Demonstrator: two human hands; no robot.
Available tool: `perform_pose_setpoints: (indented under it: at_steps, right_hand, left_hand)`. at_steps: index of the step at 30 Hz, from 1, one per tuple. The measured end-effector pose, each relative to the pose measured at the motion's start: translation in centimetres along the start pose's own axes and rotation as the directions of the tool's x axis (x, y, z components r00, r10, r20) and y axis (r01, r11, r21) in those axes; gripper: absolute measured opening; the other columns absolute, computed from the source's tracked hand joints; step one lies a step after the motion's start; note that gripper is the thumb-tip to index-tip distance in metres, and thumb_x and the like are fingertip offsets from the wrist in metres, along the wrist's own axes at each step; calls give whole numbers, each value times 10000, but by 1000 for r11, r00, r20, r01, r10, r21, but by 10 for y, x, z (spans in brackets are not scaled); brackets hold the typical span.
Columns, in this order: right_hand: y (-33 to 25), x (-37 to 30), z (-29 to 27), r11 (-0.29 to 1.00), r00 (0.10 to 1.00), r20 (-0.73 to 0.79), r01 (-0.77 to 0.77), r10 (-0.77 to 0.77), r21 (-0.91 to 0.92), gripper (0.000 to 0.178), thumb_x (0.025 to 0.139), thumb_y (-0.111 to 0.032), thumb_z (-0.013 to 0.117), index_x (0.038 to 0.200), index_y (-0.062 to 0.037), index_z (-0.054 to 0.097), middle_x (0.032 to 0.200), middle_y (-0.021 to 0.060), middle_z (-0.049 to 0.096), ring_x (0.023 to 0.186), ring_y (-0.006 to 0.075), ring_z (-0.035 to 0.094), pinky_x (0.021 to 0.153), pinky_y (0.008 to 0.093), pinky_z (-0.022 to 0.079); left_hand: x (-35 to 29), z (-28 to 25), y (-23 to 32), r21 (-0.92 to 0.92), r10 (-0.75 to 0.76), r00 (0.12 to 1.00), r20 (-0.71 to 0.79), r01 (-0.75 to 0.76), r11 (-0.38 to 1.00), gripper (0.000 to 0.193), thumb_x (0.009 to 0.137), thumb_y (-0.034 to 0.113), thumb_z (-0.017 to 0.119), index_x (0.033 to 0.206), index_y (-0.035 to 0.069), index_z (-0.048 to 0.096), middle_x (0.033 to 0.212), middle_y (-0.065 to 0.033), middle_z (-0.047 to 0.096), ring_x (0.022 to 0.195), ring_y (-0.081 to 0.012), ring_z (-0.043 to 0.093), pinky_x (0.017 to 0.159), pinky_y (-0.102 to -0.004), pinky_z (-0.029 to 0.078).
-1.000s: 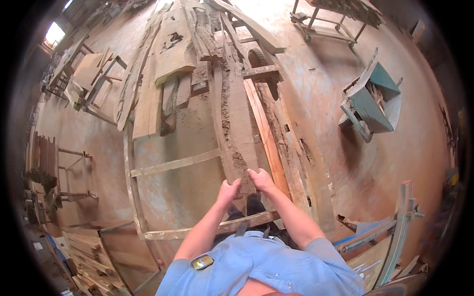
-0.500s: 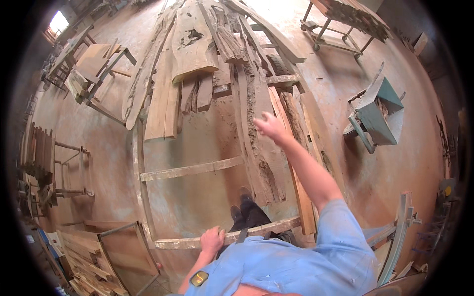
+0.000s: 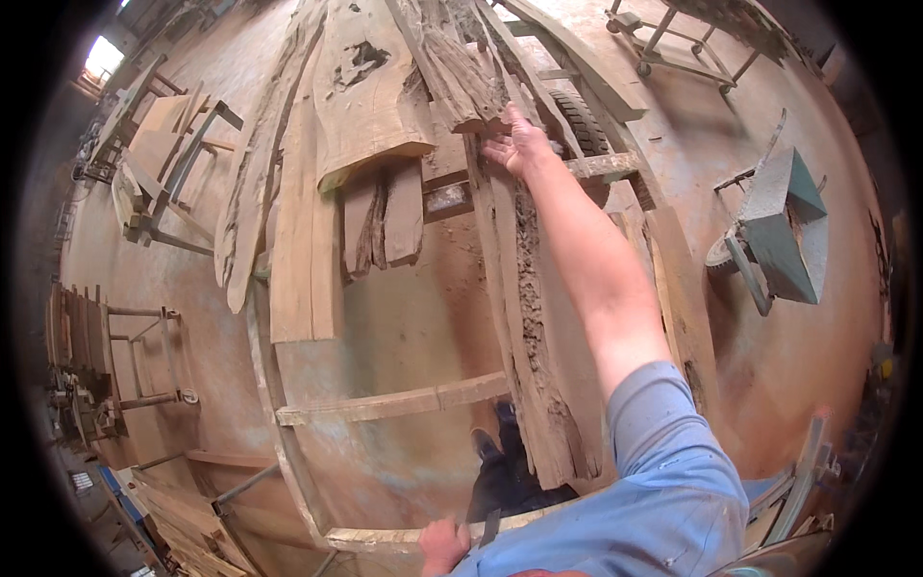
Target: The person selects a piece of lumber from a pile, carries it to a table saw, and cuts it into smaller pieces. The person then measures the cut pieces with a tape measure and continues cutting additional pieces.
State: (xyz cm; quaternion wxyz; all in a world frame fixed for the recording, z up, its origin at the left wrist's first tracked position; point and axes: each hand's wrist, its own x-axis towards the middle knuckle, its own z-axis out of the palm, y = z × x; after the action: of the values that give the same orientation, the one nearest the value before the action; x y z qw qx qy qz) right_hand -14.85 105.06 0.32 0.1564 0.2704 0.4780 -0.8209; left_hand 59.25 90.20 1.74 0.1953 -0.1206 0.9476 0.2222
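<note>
The right arm reaches nearly straight toward the far side, its right hand (image 3: 520, 146) spread open at the near end of a gnarled plank (image 3: 466, 82), which lies at far centre over a long grooved board (image 3: 530, 298). The left hand (image 3: 444, 543) sits curled at the near rail (image 3: 385, 540); its grip I cannot tell.
</note>
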Motion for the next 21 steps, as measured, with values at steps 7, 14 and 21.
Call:
perform_pose_setpoints:
  at_steps: [7,14,21]
  right_hand:
    - [17,36,25,826,985,162,-142,62,546,548,998,-500,526,1341,-74,523,1309,176,596,1172,385,579,983,620,469]
    - [20,50,40,852,996,13,-86,93,517,491,976,-460,587,1285,-78,576,1266,144,637,1090,352,633,916,553,543]
    - [23,60,48,813,995,-12,-77,103,578,320,1007,-352,557,1110,-65,654,1086,109,714,930,329,697,838,518,590]
  left_hand:
    - [-2,-1,0,-44,-38,997,69,41,998,347,713,312,674,994,115,724,750,-109,650,720,-340,619,637,-510,471]
    - [12,-11,9,-71,-62,996,57,66,995,274,750,300,666,941,105,692,753,-122,630,714,-350,608,628,-509,468]
    - [13,-14,6,-65,-65,997,52,68,996,291,741,306,668,946,103,699,756,-121,637,720,-349,611,631,-510,468]
